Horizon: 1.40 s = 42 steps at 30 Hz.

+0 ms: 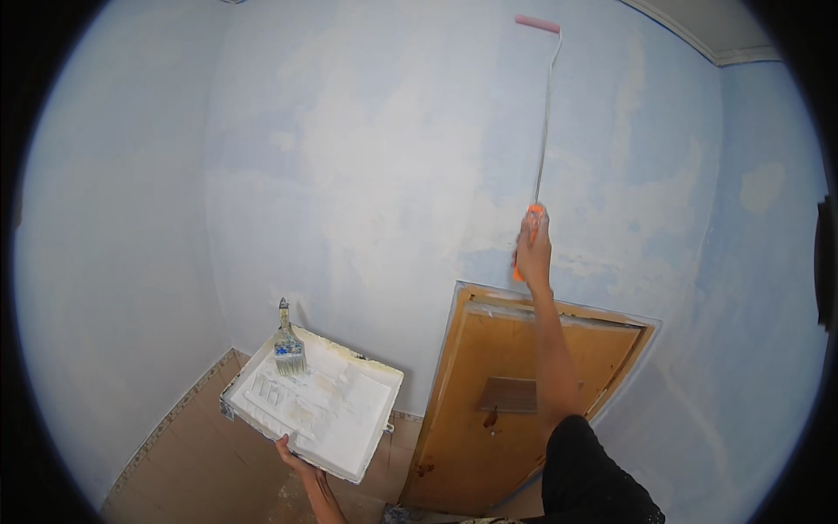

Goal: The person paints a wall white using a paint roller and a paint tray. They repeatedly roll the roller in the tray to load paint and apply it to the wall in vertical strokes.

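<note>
My right hand is raised and wrapped round the orange handle of a long paint roller. Its narrow pink sleeve is high up against the patchy blue and white wall. Low on the left, my left hand grips the near edge of a white paint tray, thumb over the rim and the other fingers mostly hidden beneath. White paint coats the tray, which is held tilted. A paint-smeared flat brush lies in it, bristles inside and handle sticking out past the far rim.
Below my right arm stands a wooden door in a wooden frame, with a small panel on it. Tan tiles with a patterned border cover the lower wall. White moulding runs along the ceiling at upper right. Side walls meet the facing wall left and right.
</note>
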### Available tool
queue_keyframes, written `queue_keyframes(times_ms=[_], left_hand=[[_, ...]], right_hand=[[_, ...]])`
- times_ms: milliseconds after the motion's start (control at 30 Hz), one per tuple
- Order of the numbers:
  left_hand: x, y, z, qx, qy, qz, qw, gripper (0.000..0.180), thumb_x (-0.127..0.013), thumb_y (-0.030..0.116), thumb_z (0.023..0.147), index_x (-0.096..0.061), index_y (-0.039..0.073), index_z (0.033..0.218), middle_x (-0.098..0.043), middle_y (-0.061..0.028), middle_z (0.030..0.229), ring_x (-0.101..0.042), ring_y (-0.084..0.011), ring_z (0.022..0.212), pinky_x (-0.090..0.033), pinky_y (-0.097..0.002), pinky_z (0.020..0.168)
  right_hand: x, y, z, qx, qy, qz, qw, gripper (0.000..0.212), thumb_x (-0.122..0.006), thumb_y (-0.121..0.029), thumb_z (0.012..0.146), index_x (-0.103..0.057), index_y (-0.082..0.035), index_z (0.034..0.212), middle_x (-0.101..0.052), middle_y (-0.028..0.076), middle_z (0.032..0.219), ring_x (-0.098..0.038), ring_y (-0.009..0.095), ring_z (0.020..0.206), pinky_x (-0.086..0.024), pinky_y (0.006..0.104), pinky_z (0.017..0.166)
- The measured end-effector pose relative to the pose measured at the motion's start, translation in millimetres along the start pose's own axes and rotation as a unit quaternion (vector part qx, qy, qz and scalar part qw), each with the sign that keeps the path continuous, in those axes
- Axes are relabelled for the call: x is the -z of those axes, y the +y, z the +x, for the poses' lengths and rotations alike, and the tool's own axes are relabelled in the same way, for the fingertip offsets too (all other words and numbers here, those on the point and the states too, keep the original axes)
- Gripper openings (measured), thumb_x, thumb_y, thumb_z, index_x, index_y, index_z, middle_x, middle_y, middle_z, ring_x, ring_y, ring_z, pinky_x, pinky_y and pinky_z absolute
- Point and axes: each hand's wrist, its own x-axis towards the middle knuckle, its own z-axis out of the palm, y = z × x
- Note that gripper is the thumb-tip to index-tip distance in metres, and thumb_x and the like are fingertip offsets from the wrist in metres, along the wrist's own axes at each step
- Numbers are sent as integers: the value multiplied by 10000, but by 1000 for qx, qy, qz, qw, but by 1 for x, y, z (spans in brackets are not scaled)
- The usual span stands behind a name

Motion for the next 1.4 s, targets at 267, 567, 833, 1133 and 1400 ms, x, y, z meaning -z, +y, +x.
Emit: queue_keyframes(times_ms=[267, 567, 833, 1133, 1400], left_hand=[[18, -25, -10, -29, -6, 18, 999, 715, -517, 369, 725, -347, 48, 1341, -433, -133, 1274, -429, -320, 1158, -371, -414, 947], [1, -6, 7, -19, 7, 13, 1000, 722, -531, 376, 716, -355, 33, 1326, -446, -135, 1255, -443, -317, 1144, -383, -411, 936], [17, 3, 21, 14, 1, -7, 1000, 719, -528, 378, 714, -358, 30, 1320, -458, -136, 1242, -459, -311, 1127, -393, -402, 926], [1, -8, 19, -9, 1, 8, 1000, 720, -531, 371, 719, -353, 22, 1323, -455, -141, 1249, -457, -311, 1130, -382, -395, 937], [-3, -18, 20, 2, 8, 6, 1000, 706, -526, 360, 726, -356, 20, 1322, -453, -140, 1253, -456, -308, 1133, -384, -392, 938]], right_hand=[[47, -55, 137, 7, 33, -8, 999, 339, -379, -310, 957, -397, -112, 1230, -517, 72, 683, -534, 158, 497, -463, 318, 406], [-8, 46, -10, 66, 79, -25, 994, 368, -382, -295, 970, -386, -68, 1260, -574, 143, 824, -576, 230, 700, -466, 350, 613], [-48, 149, -253, -16, -3, -39, 999, 420, -378, -224, 983, -349, 71, 1281, -544, 216, 1062, -552, 266, 990, -434, 353, 812], [-51, 108, -160, -13, -16, -34, 999, 523, -374, -284, 983, -271, 63, 1360, -498, 241, 1198, -528, 298, 1063, -418, 360, 874], [-52, 166, -192, -10, 9, 13, 1000, 519, -392, -258, 980, -259, 65, 1365, -510, 210, 1148, -524, 263, 1038, -424, 348, 872]])
